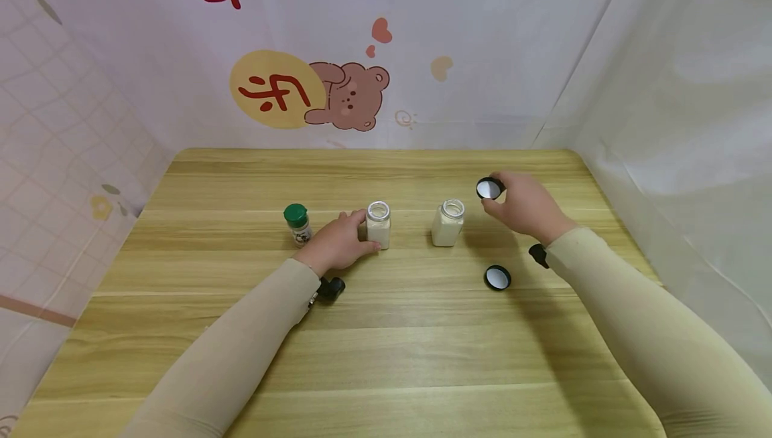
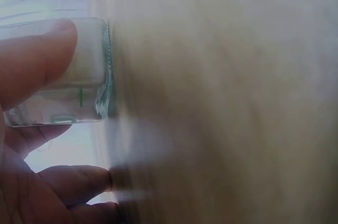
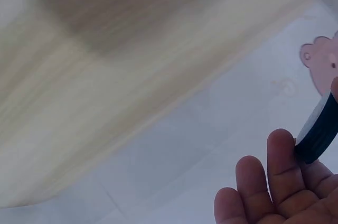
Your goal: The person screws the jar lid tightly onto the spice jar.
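My left hand [image 1: 341, 242] grips a square glass jar [image 1: 378, 232] that stands upright and uncapped, its thumb on the near side. The left wrist view shows the thumb across the clear wall of this jar [image 2: 87, 65] and fingers beyond it. Over the table at the right, my right hand [image 1: 531, 205] pinches a round black lid [image 1: 489, 188] by its rim, pale inside facing out. The right wrist view catches that lid [image 3: 318, 131] edge-on between finger and thumb. A second uncapped jar [image 1: 447, 225], with pale contents, stands between the hands.
Another black lid [image 1: 497, 278] lies inside-up on the wooden table [image 1: 386, 357], nearer than the right hand. A small shaker with a green cap [image 1: 296, 215] stands just left of my left hand. Printed white cloth [image 1: 482, 103] hangs behind the table and along both sides.
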A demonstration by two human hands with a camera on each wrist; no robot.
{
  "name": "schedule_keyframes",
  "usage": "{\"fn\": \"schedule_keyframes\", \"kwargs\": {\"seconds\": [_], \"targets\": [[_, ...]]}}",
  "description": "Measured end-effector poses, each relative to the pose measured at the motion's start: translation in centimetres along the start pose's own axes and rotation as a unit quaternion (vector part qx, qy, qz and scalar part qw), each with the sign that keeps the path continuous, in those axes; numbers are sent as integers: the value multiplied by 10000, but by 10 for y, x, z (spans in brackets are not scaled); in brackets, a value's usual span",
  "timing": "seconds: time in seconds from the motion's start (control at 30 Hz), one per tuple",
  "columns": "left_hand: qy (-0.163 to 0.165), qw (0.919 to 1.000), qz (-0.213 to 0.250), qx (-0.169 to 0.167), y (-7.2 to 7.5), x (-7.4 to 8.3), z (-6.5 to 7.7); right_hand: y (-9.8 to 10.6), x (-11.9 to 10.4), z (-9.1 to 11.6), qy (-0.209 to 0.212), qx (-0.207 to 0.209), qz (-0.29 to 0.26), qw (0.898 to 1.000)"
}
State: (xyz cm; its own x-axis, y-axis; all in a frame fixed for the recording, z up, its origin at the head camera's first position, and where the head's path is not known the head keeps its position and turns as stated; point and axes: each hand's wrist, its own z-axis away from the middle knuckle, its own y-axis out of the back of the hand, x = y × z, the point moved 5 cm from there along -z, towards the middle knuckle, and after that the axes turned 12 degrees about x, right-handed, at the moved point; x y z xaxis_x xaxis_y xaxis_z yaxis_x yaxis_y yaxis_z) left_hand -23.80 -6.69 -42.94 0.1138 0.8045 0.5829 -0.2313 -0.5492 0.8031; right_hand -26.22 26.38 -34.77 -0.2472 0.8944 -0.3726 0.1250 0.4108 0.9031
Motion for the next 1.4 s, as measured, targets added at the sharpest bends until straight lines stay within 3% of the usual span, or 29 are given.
{"fn": "schedule_keyframes", "kwargs": {"seconds": [0.7, 1.0, 1.4], "targets": [[-16, 9999, -128, -20, 0, 1, 0, 16, -62, -11, 561, 405, -280, 9972], [-10, 9998, -177, -21, -1, -1, -1, 13, -88, -12, 724, 281, -285, 9966], [43, 9998, -209, -39, -1, -1, -1, 0, -122, -12, 1276, 214, 173, 9914]]}}
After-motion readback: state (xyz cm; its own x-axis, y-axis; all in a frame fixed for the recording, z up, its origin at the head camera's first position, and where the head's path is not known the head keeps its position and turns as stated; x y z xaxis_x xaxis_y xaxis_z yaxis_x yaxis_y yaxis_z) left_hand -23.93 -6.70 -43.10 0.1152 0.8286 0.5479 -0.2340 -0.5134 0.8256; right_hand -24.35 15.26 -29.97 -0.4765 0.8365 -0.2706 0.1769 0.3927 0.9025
